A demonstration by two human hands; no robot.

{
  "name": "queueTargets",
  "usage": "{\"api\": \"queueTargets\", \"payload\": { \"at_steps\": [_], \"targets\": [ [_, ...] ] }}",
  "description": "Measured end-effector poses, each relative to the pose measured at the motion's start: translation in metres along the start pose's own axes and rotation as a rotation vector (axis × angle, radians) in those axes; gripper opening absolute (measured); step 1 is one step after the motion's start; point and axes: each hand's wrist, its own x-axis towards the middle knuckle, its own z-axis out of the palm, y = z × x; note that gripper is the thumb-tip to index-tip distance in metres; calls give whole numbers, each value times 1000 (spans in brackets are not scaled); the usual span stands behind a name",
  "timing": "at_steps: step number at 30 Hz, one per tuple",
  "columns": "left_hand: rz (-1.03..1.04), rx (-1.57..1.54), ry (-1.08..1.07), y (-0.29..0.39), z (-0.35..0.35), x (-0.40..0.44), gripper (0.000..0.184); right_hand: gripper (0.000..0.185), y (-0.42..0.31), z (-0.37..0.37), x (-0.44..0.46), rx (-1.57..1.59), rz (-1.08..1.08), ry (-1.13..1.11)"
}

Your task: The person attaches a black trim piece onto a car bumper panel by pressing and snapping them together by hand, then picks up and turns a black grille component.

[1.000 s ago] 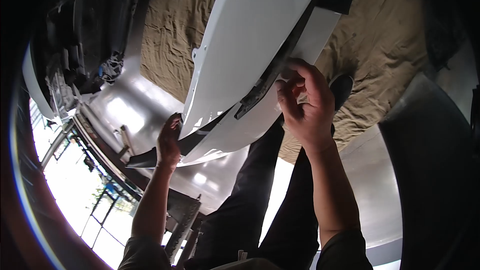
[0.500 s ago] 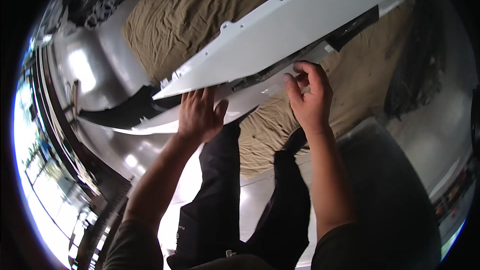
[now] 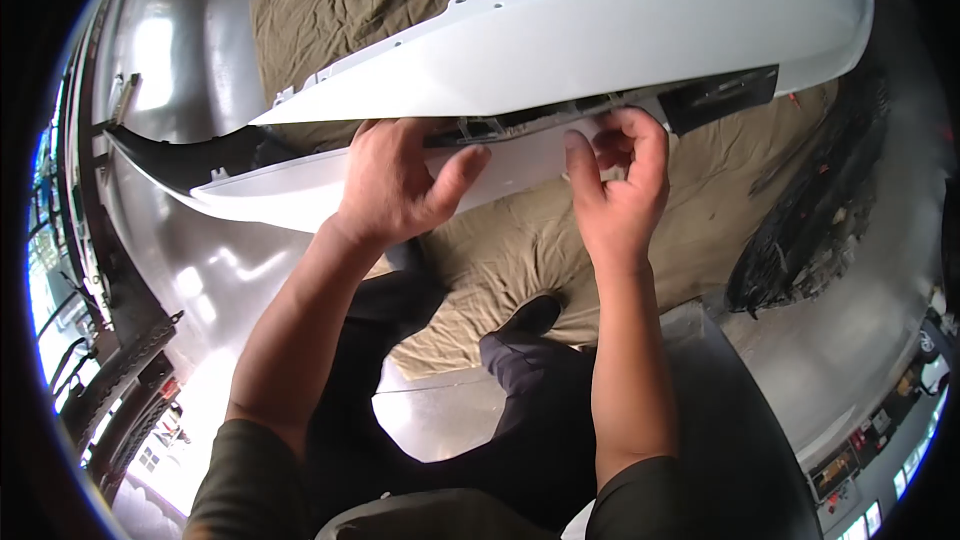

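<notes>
A white car bumper (image 3: 520, 50) lies across the view, with a long slot between its broad upper panel and the white lower strip (image 3: 525, 162). Dark brackets (image 3: 510, 123) show inside the slot. At its left part, my left hand (image 3: 395, 180) grips the bumper; the fingers reach into the slot and their tips are hidden under the upper panel, while the thumb lies out to the side. Farther right, my right hand (image 3: 625, 175) has its fingers curled at the strip's upper edge, thumb on the near side. A black insert (image 3: 722, 100) sits right of that hand.
A crumpled brown cloth (image 3: 500, 280) lies beneath the bumper. Dark, torn-looking material (image 3: 800, 230) is on the right, and a dark panel (image 3: 730, 420) stands near my right arm. Shiny metallic surfaces (image 3: 160, 40) lie at the left. My feet (image 3: 530, 315) are close below the bumper.
The bumper appears more level and more of its right end shows, as the view has shifted. My left hand has moved up slightly, and my right hand now meets the strip's edge.
</notes>
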Motion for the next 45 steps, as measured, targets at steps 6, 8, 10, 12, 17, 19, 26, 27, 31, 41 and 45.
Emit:
{"api": "queueTargets", "payload": {
  "at_steps": [6, 8, 10, 12, 17, 19, 26, 27, 31, 41, 45],
  "targets": [
    [28, -41, -72, -15, -11, 4, 43, 53, 19, 11, 9, 63, -41, -18],
    [25, -72, -84, -17, -15, 5, 44, 54, 30, 12, 12, 23, -131, -6],
    [-5, -36, -121, -22, -18, 6, 50, 52, 34, 13, 18, 36, -197, -11],
    [-36, -25, -134, -22, -19, 6, 54, 48, 32, 12, 25, 55, -246, -32],
    [121, -158, -49, -39, -3, 7, 57, 38, 34, 16, 37, 62, -369, 2],
    [120, -114, -148, -34, -11, 6, 59, 35, 33, 17, 34, 108, -370, 5],
    [134, -277, -87, -45, 3, -4, 59, 30, 44, 13, 31, 167, -343, 3],
    [117, -207, -58, -45, 2, -6, 60, 29, 46, 15, 33, 168, -372, 4],
    [-50, -37, 43, -33, 5, -2, 62, 23, 48, 15, 41, 173, -425, -6],
    [267, 402, 63, -51, -3, -7, 30, 31, 54, 23, 45, 337, -551, 94],
    [473, 770, 82, -54, -7, -10, 40, 42, 57, 19, 49, 298, -500, 115]
  ]
}}
